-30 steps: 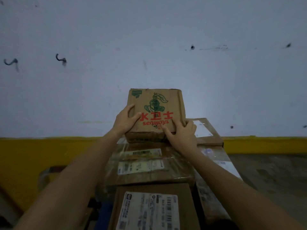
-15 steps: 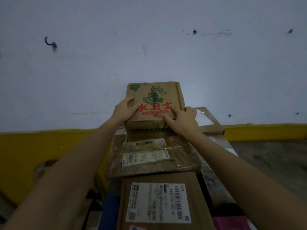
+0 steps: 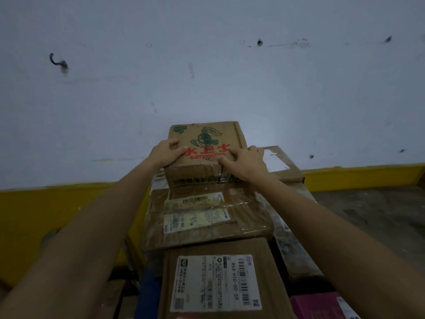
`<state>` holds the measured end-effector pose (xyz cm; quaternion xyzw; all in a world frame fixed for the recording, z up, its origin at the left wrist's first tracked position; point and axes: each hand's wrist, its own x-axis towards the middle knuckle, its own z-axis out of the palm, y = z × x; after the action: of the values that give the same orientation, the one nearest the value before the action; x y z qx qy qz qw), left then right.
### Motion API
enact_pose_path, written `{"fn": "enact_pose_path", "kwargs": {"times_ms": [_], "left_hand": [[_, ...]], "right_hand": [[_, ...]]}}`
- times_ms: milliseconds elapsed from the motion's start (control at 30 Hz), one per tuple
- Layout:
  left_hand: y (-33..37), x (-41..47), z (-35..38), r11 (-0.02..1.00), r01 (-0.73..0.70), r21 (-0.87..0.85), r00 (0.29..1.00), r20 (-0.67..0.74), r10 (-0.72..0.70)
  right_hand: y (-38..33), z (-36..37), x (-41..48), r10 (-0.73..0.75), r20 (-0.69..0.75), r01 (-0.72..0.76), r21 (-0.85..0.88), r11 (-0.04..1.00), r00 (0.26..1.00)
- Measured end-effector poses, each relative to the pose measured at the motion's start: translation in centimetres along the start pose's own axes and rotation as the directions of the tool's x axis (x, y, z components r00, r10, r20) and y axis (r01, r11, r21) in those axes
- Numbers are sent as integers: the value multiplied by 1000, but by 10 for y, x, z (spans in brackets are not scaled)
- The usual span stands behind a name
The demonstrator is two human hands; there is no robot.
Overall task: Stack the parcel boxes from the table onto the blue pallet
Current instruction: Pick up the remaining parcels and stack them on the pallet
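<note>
One brown cardboard box printed in green and red is gripped by two hands, the left hand and right hand, with fingers curled over its edges. It is positioned at the far end, just behind one tape-wrapped brown parcel and one white-labelled brown carton.

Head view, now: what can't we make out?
Blue pallet: only a blue strip shows, head view; boxes and the left forearm cover the rest.
Pink box: cut off by the bottom edge.
Taped box labels: blurred under glossy film.
Printed box: what it rests on, hidden by its front face, left hand and right hand.
</note>
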<state>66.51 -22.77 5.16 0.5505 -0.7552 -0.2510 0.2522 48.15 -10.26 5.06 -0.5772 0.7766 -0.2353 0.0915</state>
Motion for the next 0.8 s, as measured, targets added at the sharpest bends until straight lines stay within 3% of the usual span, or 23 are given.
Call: {"fn": "enact_pose_path", "kwargs": {"times_ms": [467, 700, 800], "left_hand": [[-5, 5, 5, 999, 34, 16, 999, 26, -34], [-3, 4, 2, 993, 53, -106, 997, 63, -47], [-2, 0, 2, 992, 48, -116, 999, 13, -47]], "right_hand": [[5, 14, 2, 43, -37, -41, 45, 998, 998], [13, 15, -1, 78, -96, -58, 201, 978, 992], [21, 11, -8, 84, -118, -51, 257, 965, 989]]}}
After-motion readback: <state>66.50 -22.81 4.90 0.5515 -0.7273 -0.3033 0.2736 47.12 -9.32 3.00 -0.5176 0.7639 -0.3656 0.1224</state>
